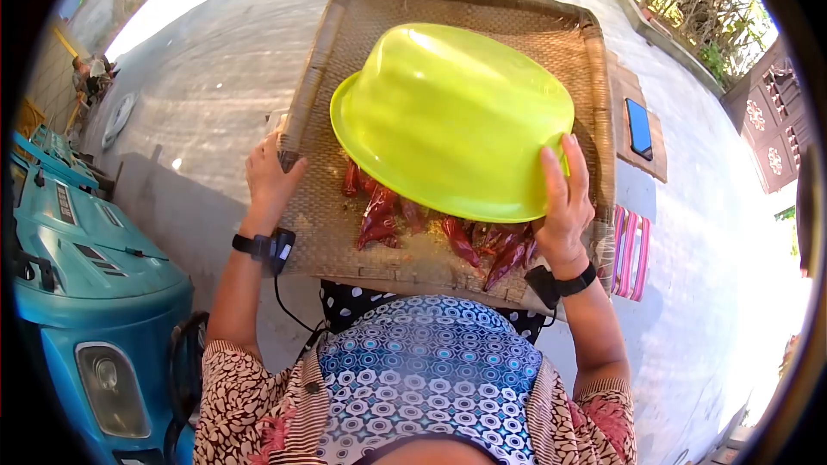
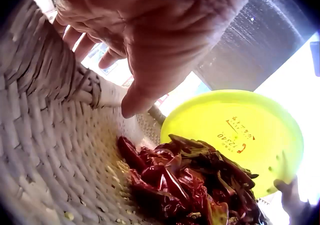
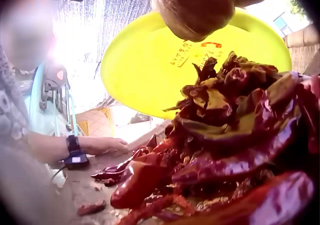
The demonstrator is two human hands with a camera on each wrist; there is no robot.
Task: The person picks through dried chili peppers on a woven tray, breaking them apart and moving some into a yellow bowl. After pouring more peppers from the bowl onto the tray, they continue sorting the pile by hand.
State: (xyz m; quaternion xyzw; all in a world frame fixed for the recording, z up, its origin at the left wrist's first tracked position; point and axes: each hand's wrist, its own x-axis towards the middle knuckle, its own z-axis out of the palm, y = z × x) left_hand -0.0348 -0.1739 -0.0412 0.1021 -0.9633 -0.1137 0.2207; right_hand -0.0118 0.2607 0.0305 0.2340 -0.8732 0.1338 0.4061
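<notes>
A yellow-green plastic basin (image 1: 457, 112) is tipped on its side over a woven tray (image 1: 323, 250), its mouth toward the person. My right hand (image 1: 567, 215) grips the basin's right rim, fingers on the outer wall. Dried red chilies (image 2: 175, 185) lie heaped in the tray at the basin's mouth; the basin hides part of the heap in the head view. On the tray's left rim is my left hand (image 1: 271, 176), thumb on the inner side and fingers over the outer side. Red printing marks the basin's inside bottom in both wrist views.
A phone (image 1: 638, 127) lies on a board to the right of the tray, with a striped cloth (image 1: 631, 254) nearer. A teal vehicle (image 1: 95, 293) stands close on the left. Beyond the tray is concrete ground (image 1: 233, 43). A person (image 1: 90, 77) sits far left.
</notes>
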